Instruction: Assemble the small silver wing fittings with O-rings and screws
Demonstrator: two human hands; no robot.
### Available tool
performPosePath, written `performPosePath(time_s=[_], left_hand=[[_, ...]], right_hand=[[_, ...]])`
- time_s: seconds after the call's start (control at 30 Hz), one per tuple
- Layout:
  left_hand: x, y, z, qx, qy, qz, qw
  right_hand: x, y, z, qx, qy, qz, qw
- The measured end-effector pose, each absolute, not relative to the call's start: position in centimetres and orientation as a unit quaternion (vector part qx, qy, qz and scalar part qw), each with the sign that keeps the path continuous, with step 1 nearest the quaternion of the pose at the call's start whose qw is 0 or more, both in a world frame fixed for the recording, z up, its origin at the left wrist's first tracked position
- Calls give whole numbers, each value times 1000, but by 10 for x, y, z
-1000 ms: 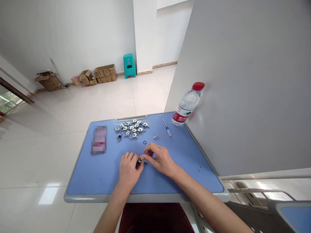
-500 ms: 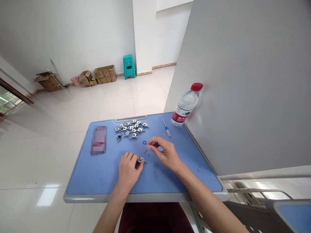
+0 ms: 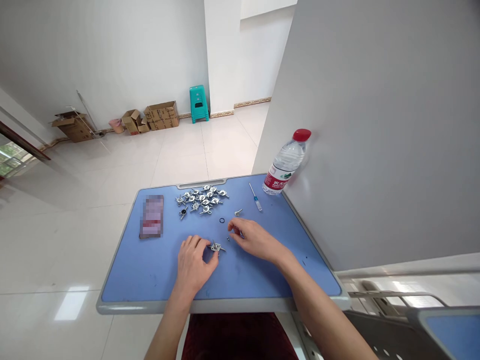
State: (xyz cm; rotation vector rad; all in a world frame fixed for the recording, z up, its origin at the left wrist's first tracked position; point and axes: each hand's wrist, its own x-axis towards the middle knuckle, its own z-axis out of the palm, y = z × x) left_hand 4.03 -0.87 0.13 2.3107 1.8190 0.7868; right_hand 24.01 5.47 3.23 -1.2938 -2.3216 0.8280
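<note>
My left hand (image 3: 195,265) rests on the blue tabletop, its thumb and index finger closed around the edge of a small silver metal fitting (image 3: 216,247) with a flat plate and thin arms. My right hand (image 3: 257,239) hovers just to the right, its fingers curled and a little apart from the thumb, with nothing visible between them. Below its thumb tip lies a tiny metal piece (image 3: 228,238). A black rubber ring (image 3: 222,220) is beyond those fingers, and a loose metal part with a stem (image 3: 238,212) lies behind the right hand.
Several similar metal fittings (image 3: 205,198) are heaped at the back of the table (image 3: 150,280). A phone (image 3: 152,217) lies at left. A blue-handled screwdriver (image 3: 256,200) and a red-capped water bottle (image 3: 285,165) are at back right, by a grey partition (image 3: 375,150).
The thin rod my right hand was pinching is no longer visible in it, and those fingers have parted. My left fingers have loosened slightly, showing more of the fitting.
</note>
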Motion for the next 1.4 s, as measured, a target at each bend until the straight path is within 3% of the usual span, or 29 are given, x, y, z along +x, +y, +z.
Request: performPosePath(time_s=[0.17, 0.37, 0.6, 1.1, 1.4], left_hand=[[33, -18, 6, 761, 585, 261, 99], [35, -32, 7, 798, 499, 291, 172], [26, -24, 13, 747, 507, 393, 172], [22, 2, 19, 808, 456, 235, 291], [29, -9, 13, 811, 467, 246, 254]], right_hand=[[238, 53, 30, -467, -832, 285, 96], [235, 54, 21, -478, -837, 251, 89], [235, 55, 21, -485, -837, 242, 77], [236, 55, 32, -470, -843, 249, 81], [233, 46, 37, -399, -867, 286, 85]])
